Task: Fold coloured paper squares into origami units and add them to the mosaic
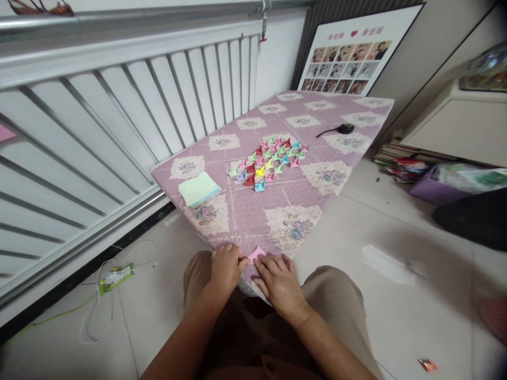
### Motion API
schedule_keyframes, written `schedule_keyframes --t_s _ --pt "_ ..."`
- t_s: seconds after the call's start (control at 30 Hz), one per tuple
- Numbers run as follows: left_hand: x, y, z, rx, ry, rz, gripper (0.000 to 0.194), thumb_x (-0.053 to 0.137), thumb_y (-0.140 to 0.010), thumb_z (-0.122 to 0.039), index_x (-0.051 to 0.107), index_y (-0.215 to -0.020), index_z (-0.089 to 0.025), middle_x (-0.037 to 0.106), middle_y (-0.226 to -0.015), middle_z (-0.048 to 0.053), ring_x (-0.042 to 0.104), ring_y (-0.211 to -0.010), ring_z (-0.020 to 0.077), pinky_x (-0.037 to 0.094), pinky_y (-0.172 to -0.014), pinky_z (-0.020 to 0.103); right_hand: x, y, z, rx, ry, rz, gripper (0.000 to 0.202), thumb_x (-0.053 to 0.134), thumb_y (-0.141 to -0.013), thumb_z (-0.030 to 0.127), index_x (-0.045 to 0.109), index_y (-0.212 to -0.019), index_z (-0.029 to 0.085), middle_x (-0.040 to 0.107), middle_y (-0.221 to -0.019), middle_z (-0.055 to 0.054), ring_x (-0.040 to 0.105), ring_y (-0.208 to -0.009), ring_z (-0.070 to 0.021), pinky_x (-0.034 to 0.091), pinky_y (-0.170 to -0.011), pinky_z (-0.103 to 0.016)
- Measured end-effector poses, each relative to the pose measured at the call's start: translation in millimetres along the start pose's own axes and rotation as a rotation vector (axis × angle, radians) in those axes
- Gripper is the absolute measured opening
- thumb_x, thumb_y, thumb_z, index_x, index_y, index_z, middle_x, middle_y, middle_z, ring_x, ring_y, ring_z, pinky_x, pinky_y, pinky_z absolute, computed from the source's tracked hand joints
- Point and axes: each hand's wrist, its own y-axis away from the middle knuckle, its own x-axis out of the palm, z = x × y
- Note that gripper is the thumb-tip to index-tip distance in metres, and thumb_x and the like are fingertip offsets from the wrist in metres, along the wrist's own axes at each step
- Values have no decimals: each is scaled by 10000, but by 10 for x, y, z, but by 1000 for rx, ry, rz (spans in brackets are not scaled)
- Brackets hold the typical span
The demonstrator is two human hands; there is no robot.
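Note:
A small folded piece of pink paper [256, 254] lies at the near corner of the cloth-covered table [257, 211]. My left hand [227, 265] is closed, thumb and fingers pinching the paper's left end. On its right side, my right hand [280, 279] rests with fingers stretched flat over the paper, covering part of it. Farther up the table stand several small folded paper pieces [260, 171] in rows, coloured red, pink, green, yellow and blue. A stack of pale green paper sheets [198, 189] sits near the table's left edge.
A black object with a thin cord or handle [345, 128] lies toward the table's far right. A white radiator [190, 100] runs along the left. Below it, a power strip [116, 278] with cables is on the floor. A photo board [344, 53] leans behind the table.

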Motion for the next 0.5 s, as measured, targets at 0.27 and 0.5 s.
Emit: schedule_keyframes --t_s 0.27,0.5 --pt "-28 24 42 48 22 6 100 609 -854 -317 602 -855 -218 625 -919 26 543 -944 210 360 -820 334 -52 -50 -32 28 74 53 395 542 -898 396 570 -1249 220 597 -1263 -106 483 -1133 -288 238 -993 -526" --pt "1 16 -1 404 32 27 266 541 -884 -211 630 -1120 -296 590 -1210 21 474 -1106 205 363 -928 353 -79 -139 -159 42 5 91 367 615 -852 333 597 -1212 265 621 -1184 -64 505 -1078 -242 325 -893 -401"
